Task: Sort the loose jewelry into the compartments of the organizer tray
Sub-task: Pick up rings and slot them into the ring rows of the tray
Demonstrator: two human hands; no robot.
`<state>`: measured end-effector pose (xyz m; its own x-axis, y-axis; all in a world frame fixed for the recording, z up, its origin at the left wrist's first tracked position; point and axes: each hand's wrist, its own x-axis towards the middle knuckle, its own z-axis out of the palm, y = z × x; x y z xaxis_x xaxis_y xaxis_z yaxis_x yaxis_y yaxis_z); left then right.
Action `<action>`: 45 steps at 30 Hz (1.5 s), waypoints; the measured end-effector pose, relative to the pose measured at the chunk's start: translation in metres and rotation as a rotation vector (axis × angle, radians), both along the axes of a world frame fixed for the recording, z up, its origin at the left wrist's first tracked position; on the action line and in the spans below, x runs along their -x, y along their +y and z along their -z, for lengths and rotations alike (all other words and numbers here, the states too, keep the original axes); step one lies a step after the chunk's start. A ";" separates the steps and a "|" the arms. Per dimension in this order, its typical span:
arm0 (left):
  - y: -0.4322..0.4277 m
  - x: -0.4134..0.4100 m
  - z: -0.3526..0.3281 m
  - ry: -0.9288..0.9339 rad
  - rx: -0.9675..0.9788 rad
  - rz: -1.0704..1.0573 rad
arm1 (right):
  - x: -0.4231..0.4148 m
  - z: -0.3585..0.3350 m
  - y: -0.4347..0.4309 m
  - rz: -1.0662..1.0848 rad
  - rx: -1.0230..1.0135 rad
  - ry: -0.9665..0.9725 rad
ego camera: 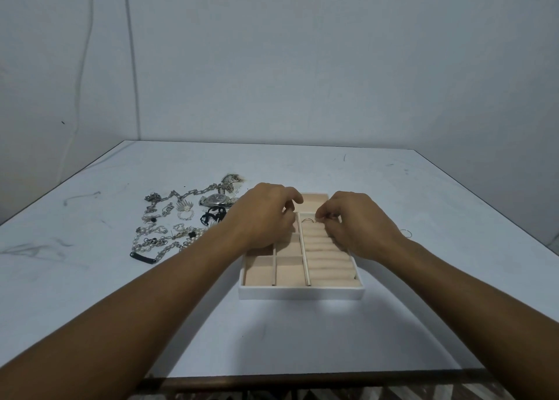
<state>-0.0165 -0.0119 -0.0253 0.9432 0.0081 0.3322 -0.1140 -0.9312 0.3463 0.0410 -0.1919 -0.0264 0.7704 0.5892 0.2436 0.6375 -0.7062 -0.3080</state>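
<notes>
both over organizer tray (302, 292), left hand (266, 215) curled, grip unclear, right hand (360, 227) pinching ring (308, 220)

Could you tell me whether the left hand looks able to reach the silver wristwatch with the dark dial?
Probably yes: the silver wristwatch with the dark dial lies uncovered on the white table just beside the left hand, nothing between them.

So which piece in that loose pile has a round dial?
The wristwatch, by the left hand; the others are chains and beads.
</notes>
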 end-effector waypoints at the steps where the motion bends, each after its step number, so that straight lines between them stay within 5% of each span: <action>1: 0.000 0.000 0.000 -0.001 0.004 0.001 | 0.000 0.000 0.000 -0.004 0.009 -0.012; 17: -0.005 0.000 0.001 0.023 0.001 -0.006 | -0.004 0.009 -0.001 -0.040 0.109 -0.151; 32: -0.013 -0.007 0.002 0.024 0.011 0.010 | -0.007 0.002 -0.020 -0.024 -0.036 -0.042; 45: -0.062 -0.042 0.005 0.092 -0.020 0.069 | -0.037 0.003 -0.093 0.244 -0.168 0.089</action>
